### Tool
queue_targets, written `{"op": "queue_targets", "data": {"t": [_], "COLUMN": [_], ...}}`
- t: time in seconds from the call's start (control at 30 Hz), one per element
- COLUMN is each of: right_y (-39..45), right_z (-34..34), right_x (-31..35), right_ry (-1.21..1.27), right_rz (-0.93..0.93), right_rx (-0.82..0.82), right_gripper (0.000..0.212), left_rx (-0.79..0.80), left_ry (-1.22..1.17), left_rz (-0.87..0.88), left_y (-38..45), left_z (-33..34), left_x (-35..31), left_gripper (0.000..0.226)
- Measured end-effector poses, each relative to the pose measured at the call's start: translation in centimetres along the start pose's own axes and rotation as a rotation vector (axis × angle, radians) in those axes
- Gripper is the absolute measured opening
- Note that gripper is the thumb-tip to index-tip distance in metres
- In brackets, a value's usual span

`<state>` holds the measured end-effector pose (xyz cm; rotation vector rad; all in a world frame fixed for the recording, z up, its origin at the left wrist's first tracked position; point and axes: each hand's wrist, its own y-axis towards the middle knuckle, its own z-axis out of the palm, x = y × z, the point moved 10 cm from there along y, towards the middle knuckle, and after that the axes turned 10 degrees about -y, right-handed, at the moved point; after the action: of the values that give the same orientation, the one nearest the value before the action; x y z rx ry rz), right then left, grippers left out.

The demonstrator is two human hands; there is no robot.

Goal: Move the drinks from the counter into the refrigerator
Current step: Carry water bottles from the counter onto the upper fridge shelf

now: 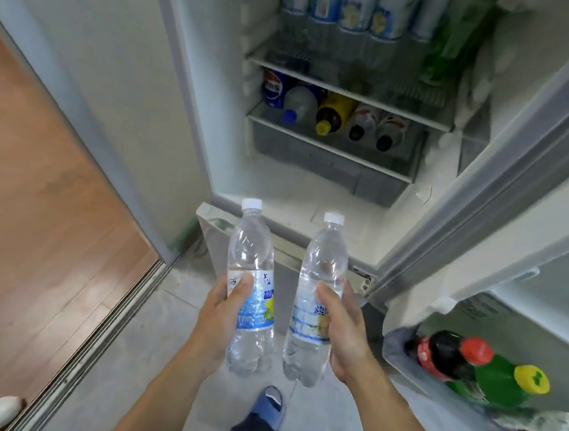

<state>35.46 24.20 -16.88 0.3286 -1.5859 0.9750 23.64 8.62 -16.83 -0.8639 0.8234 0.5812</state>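
- The left bottle (250, 291) is clear plastic with a white cap, ribbed shoulders and a lobed base. It holds a clear drink. A blue and white label with a yellow-green fruit picture wraps its middle.
- The right bottle (315, 304) is the same kind: clear, white-capped, with a blue and white label and a yellow fruit picture.
- Both bottles stand upright in the air, side by side but apart, in front of the open refrigerator (313, 190) and above the grey tiled floor (146, 358).
- The left hand (222, 320) has its grip closed round the left bottle at the label, thumb across the front.
- The right hand (345, 327) has its grip closed round the right bottle in the same way, thumb on the label.
- Inside the refrigerator, the upper shelf (348, 93) carries a row of upright bottles with blue and white labels (354, 8), with a green bottle (457, 38) to their right.
- Below it, a clear drawer (329, 154) holds bottles lying on their sides, caps toward the front: blue, yellow and dark ones.
- The open door (485, 184) stands to the right; its lower rack holds a dark cola bottle (446, 353) with a red cap and a green bottle with a yellow cap (502, 378).
- A foot in a blue slipper (268, 406) rests on the floor below the bottles.
- Wooden flooring (36, 210) lies to the left.
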Motion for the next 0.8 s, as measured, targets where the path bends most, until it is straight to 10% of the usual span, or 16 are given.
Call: {"op": "queue_targets", "data": {"t": [0.5, 0.8], "right_y": [11.4, 15.6], "right_z": [2.2, 1.7], "right_x": [16.9, 33.2], "right_ry": [0.021, 0.013], "right_rz": [-0.308, -0.661], "right_rx": [-0.26, -0.532], "right_gripper": [0.037, 0.044], "left_rx": [0.203, 0.252], "left_ry": [0.073, 0.243], "left_rz": [0.157, 0.552], "left_y": [14.1, 21.7], "left_z": [6.3, 14.8], "left_x": [-16.4, -30.4], "left_gripper": [0.037, 0.046]}}
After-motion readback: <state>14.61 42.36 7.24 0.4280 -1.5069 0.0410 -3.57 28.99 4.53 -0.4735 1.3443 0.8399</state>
